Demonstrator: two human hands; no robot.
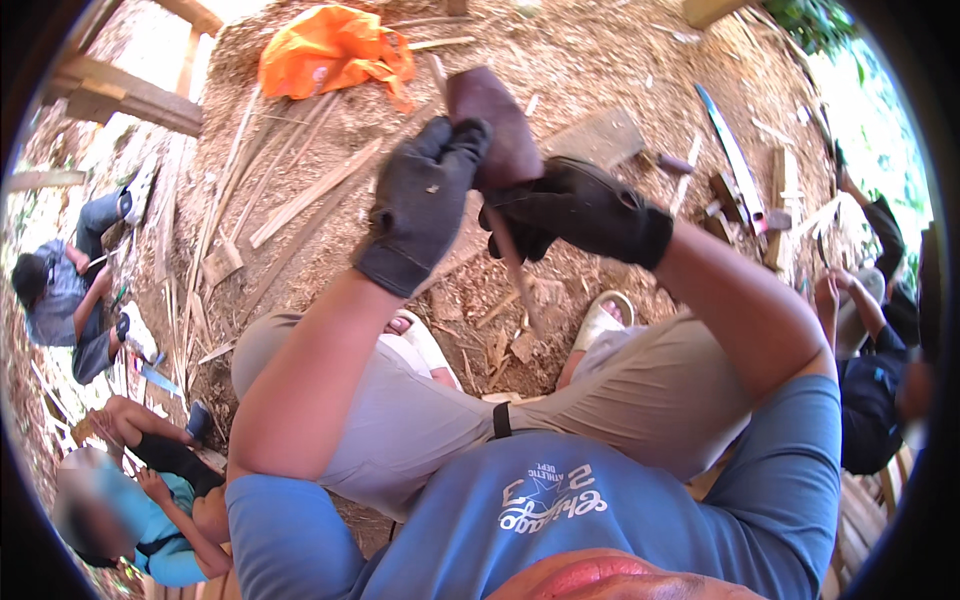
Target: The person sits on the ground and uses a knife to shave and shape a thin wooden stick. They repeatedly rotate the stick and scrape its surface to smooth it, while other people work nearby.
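Note:
Both my hands wear dark gloves and meet in front of me above the wood-chip ground. My left hand (425, 205) is closed, its thumb and fingers pinching the left edge of a curved reddish-brown sheet, which looks like sandpaper (498, 125). Against the sheet's lower end, my right hand (585, 208) has its fingers curled round a thin wooden stick (512, 262). The stick slants down toward my feet, and its lower end is blurred. Gloves and sheet hide most of the grip and the stick's middle.
An orange plastic bag (330, 55) lies at the far left beside long wood strips (315, 190). To the right are a flat board (597, 138), a long blade (728, 145) and wood blocks (783, 200). Several people sit nearby on both sides.

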